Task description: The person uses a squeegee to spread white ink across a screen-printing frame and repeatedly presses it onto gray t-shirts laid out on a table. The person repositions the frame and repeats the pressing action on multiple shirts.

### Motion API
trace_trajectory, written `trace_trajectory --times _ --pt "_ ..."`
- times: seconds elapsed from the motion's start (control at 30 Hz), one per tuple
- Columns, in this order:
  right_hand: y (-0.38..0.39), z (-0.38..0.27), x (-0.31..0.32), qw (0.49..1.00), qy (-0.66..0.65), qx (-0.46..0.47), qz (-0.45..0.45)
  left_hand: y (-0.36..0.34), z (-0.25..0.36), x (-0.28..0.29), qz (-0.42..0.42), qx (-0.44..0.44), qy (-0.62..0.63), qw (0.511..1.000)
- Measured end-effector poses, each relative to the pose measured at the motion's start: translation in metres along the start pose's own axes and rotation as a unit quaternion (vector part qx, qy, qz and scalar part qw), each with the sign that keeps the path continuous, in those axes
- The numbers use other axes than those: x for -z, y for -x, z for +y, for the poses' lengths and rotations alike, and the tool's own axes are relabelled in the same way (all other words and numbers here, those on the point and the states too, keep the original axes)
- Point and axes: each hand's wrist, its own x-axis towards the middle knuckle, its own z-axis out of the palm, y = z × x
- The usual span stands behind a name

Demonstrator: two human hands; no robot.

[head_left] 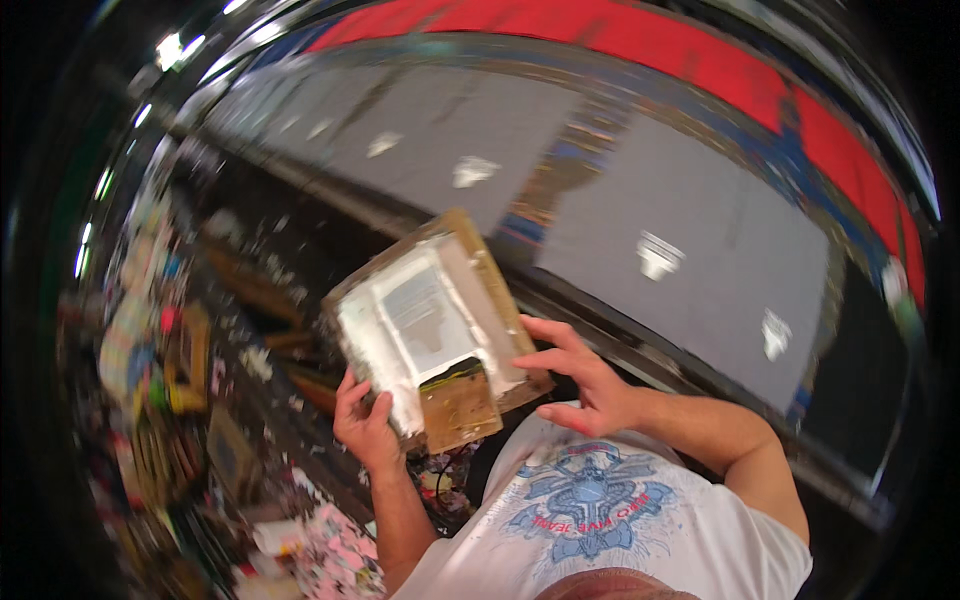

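In front of my body I hold a wooden-framed printing screen point(487, 285) tilted in the air. White ink is smeared around its pale mesh window. A squeegee with a wooden handle point(460, 410) lies in the screen at its near end, its dark blade edge toward the mesh. My left hand point(368, 425) grips the frame's near left side, its fingers partly hidden by the rim. At the frame's right side is my right hand point(585, 385), fingertips on the edge and thumb apart below.
Beyond the screen runs a long printing table with grey fabric pieces point(690, 250) bearing small white prints. Red fabric point(620, 30) lies along the far side. To the left, more wooden frames point(235, 455) and piled clutter stand beside pink scraps point(340, 545) on the floor.
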Motion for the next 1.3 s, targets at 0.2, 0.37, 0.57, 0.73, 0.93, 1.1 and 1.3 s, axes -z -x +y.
trace_trajectory --times 0.2,0.37,0.57,0.73,0.93,1.1,1.3 --pt "-0.098 0.025 -0.057 0.995 -0.058 0.037 -0.072 -0.055 0.011 0.066 0.055 -0.041 0.01 0.998" --pt "-0.186 0.039 -0.119 0.988 -0.076 0.045 -0.126 -0.101 0.017 0.131 0.14 -0.027 -0.016 0.99" --pt "-0.25 0.075 -0.132 0.978 -0.089 0.037 -0.183 -0.128 -0.006 0.149 0.194 -0.007 -0.031 0.98" --pt "-0.327 0.127 -0.152 0.973 -0.101 0.044 -0.202 -0.187 -0.022 0.161 0.219 -0.008 -0.03 0.975" --pt "-0.435 0.184 -0.185 0.964 -0.141 0.058 -0.218 -0.268 -0.027 0.168 0.292 -0.004 -0.035 0.956" --pt "-0.524 0.199 -0.22 0.951 -0.156 0.073 -0.257 -0.326 -0.02 0.196 0.327 -0.018 -0.056 0.943" --pt "-0.62 0.254 -0.259 0.949 -0.152 0.12 -0.249 -0.439 -0.057 0.236 0.327 -0.008 -0.103 0.939"
